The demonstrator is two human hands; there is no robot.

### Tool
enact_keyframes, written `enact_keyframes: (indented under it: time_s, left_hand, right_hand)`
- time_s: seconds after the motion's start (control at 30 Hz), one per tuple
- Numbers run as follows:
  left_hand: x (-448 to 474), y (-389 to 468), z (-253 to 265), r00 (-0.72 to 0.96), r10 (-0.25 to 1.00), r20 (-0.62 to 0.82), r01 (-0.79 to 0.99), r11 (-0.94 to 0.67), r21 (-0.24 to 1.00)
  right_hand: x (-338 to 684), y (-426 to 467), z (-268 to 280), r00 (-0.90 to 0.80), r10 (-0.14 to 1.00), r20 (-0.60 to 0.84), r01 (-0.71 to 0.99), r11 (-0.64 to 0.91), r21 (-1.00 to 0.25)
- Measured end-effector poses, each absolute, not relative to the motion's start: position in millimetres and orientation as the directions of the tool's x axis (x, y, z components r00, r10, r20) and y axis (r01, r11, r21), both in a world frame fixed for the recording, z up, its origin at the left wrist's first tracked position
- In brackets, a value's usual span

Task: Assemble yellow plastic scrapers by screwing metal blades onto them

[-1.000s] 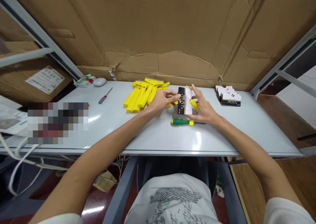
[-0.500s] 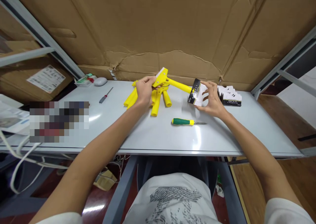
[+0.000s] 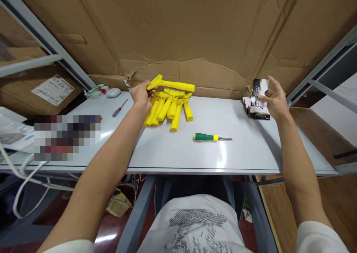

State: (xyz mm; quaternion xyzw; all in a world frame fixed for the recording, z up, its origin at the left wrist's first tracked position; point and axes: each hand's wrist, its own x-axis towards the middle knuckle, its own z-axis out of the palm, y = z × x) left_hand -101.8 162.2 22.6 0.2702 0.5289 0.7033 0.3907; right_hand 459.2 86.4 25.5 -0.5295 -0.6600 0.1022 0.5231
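My left hand (image 3: 141, 96) grips a yellow scraper (image 3: 175, 85) by its wide head, with the handle pointing right. Just below it, several more yellow scrapers (image 3: 167, 106) lie in a pile, handles mostly toward me. On the right, my right hand (image 3: 278, 101) pinches a black-and-white printed card packet (image 3: 257, 87) along its side. That packet is held upright over a stack of similar packets (image 3: 259, 114); whether it touches them I cannot tell. Between my hands, a screwdriver (image 3: 208, 137) with a green and yellow handle lies on the table, its tip to the right.
A second, small screwdriver (image 3: 119, 108) lies on the white table (image 3: 173, 152) at the left. Behind it are a grey computer mouse (image 3: 113, 92) and a small tray (image 3: 96, 92). Cardboard (image 3: 184, 33) walls the back, and metal frame posts (image 3: 47, 33) stand at both sides.
My left hand has drawn the yellow scraper left, away from the packet its handle end was beside. My right hand has carried the packet right, over the stack.
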Motion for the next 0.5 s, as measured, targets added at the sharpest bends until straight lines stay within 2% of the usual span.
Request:
enact_keyframes:
  time_s: [0.1,0.23,0.3,0.4,0.43,0.5]
  left_hand:
    - [-113.8,167.9,19.7,-0.535,0.838,-0.109,-0.260,-0.041,0.965]
    - [-121.0,170.3,15.0,-0.528,0.840,-0.123,-0.246,-0.013,0.969]
    - [-121.7,169.4,14.9,-0.527,0.842,-0.116,-0.233,-0.012,0.972]
    - [-118.3,165.2,18.7,-0.515,0.854,-0.078,-0.208,-0.036,0.978]
    - [-115.1,162.8,20.8,-0.510,0.858,-0.053,-0.194,-0.055,0.979]
    - [-104.7,156.3,25.1,-0.490,0.872,0.012,-0.156,-0.102,0.983]
  right_hand:
    - [490.8,81.3,30.1,0.050,0.917,0.397,0.690,0.255,-0.677]
    - [495.8,75.3,30.9,-0.026,0.970,0.242,0.851,0.148,-0.503]
    - [481.3,73.2,29.4,-0.007,0.967,0.255,0.902,0.117,-0.416]
    - [440.3,66.8,30.1,0.024,0.923,0.385,0.943,0.107,-0.315]
    - [421.7,63.8,31.5,0.026,0.901,0.434,0.933,0.133,-0.333]
    - [378.2,58.3,34.8,0.028,0.904,0.428,0.791,0.242,-0.562]
